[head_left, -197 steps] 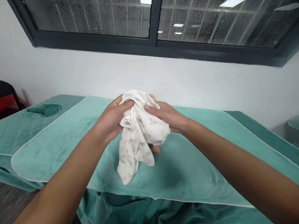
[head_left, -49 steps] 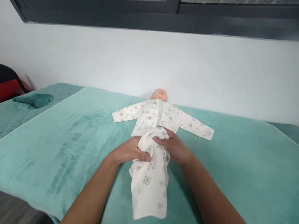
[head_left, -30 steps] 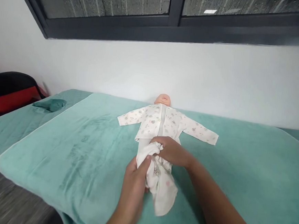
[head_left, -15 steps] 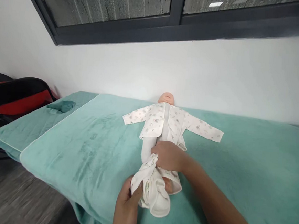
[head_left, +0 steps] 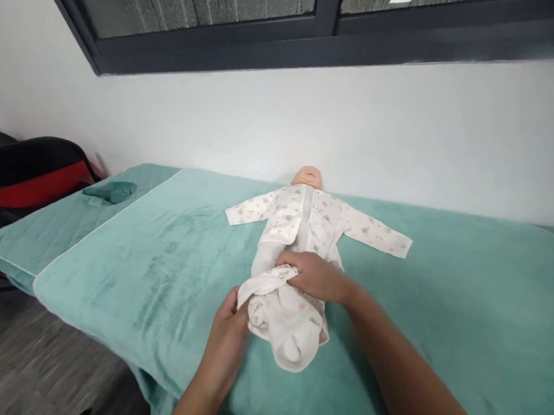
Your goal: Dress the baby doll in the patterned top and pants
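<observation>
A baby doll (head_left: 308, 177) lies on its back, head toward the wall. Its long-sleeved white printed jacket (head_left: 282, 226) has both sleeves spread sideways. Printed white baby pants (head_left: 290, 336) are bunched around the doll's lower legs. My left hand (head_left: 229, 328) is closed on the left edge of the pants' waistband. With fingers pinched, my right hand (head_left: 317, 276) grips the upper edge of the same pants, over the doll's legs. One white-clad leg (head_left: 266, 258) shows above the waistband; the feet are hidden in the cloth.
A green plush cover (head_left: 158, 256) spreads over the bed under the doll. Behind it stand a white wall (head_left: 216, 126) and a dark-framed window (head_left: 325, 19). Black and red chairs (head_left: 44, 176) are at the left, beside a folded part of the bedding (head_left: 110, 192).
My left hand has moved up and slightly left with the waistband. The pants have shifted up over the legs, covering the foot that showed. My right hand stays on the cloth, slightly higher.
</observation>
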Motion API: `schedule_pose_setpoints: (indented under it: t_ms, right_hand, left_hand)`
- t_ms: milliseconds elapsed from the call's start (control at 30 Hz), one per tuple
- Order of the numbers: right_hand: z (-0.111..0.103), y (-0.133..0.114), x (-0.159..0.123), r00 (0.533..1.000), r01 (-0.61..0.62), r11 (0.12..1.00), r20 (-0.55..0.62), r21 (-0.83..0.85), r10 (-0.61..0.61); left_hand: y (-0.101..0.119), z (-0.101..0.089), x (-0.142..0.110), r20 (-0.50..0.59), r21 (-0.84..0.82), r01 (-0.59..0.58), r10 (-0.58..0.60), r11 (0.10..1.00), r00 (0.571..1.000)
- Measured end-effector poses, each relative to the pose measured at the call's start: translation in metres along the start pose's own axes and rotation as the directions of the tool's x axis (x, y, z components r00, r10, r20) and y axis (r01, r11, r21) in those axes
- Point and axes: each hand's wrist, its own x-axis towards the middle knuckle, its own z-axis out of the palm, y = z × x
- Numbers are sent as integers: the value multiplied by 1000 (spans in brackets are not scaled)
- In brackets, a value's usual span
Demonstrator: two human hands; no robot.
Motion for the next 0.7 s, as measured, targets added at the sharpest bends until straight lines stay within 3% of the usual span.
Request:
schedule_pose_setpoints:
  t_ms: [133,300,500,600,700]
  right_hand:
    - [-1,1,0,999,-29,996,-13,86,30]
    - [-2,-1,0,999,-31,997,13,64,30]
    - [-3,-6,-1,995,-42,983,95,177,25]
    - [-3,-8,0,992,-57,983,118,177,36]
    - [0,-8,0,995,-49,982,93,180,33]
  left_hand:
    - [9,-4,26,-3,186,-121,124,975,992]
    - [16,-5,58,75,197,-236,225,952,971]
    - [29,-7,84,232,274,-411,355,869,905]
    - [34,-7,90,258,303,-432,363,850,895]
    - [32,-5,89,230,294,-368,308,882,923]
